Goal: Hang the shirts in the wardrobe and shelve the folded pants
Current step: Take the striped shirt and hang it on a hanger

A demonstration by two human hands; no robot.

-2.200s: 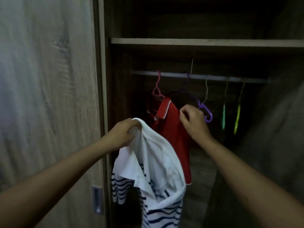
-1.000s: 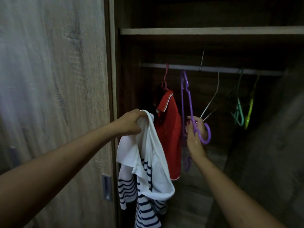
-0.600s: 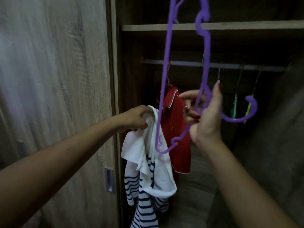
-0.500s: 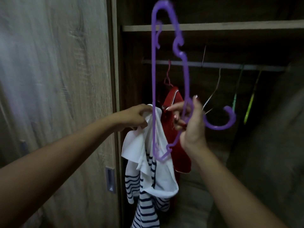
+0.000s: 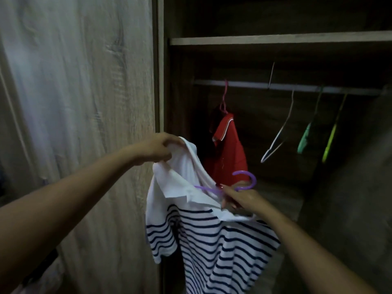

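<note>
The left hand (image 5: 158, 148) pinches a bunch of white cloth at the top of the striped shirt (image 5: 212, 240), fingers curled tight on it, and holds the shirt up in front of the open wardrobe, just beside the edge of the wardrobe door (image 5: 84, 102). The shirt hangs free below that hand; its lower hem runs out of the bottom of the view. The right hand (image 5: 241, 198) grips the purple hanger (image 5: 209, 189) near its neck, at the shirt's collar. Only the hook and one arm of the hanger show. The arm slips under the white collar and the rest is covered by cloth, so how far it sits inside the shirt cannot be told. The fingertips are partly buried in the fabric, and whether they also catch the collar is unclear. Inside, the dim light swallows much detail. A red shirt (image 5: 230, 153) hangs on a pink hanger (image 5: 224, 98) from the rail (image 5: 297, 87), its lower part hidden behind the striped shirt and the purple hook. Further right, a white wire hanger (image 5: 280, 136), a green hanger (image 5: 305, 139) and a yellow-green hanger (image 5: 331, 141) hang tilted and bare, their hooks faint against the dark. A shelf (image 5: 275, 38) spans above the rail; what lies on it is lost in shadow.
</note>
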